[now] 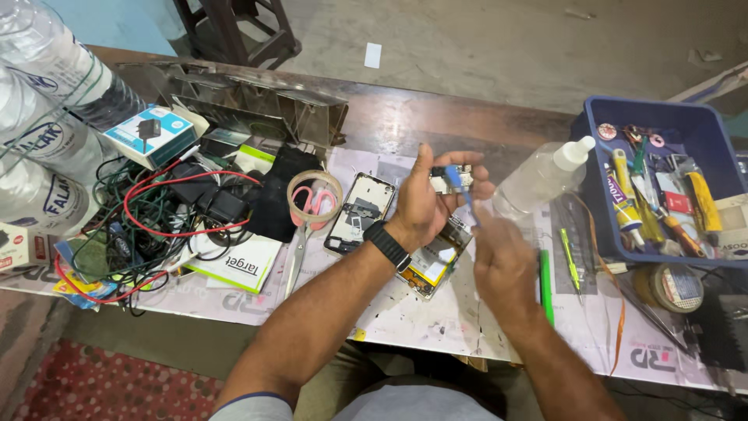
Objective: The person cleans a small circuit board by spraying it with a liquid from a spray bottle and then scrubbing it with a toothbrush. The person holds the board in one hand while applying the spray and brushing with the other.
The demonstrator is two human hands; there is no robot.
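My left hand [431, 201], with a black watch on its wrist, holds a small circuit board [454, 178] up above the table. My right hand [502, 253], blurred by motion, grips a thin blue-handled tool [460, 187] whose tip touches the board. Below the hands lies an opened phone body [436, 261] with a yellow part inside. A second phone frame [358, 212] rests to its left on the paper-covered table [421, 312].
Pink-handled scissors [305, 226] and a tape roll [315, 187] lie left of the phone frame. A tangle of cables [156, 210] and boxes fills the left. A clear squeeze bottle [545, 175], a blue bin of tools [662, 179] and green tools [545, 284] stand right.
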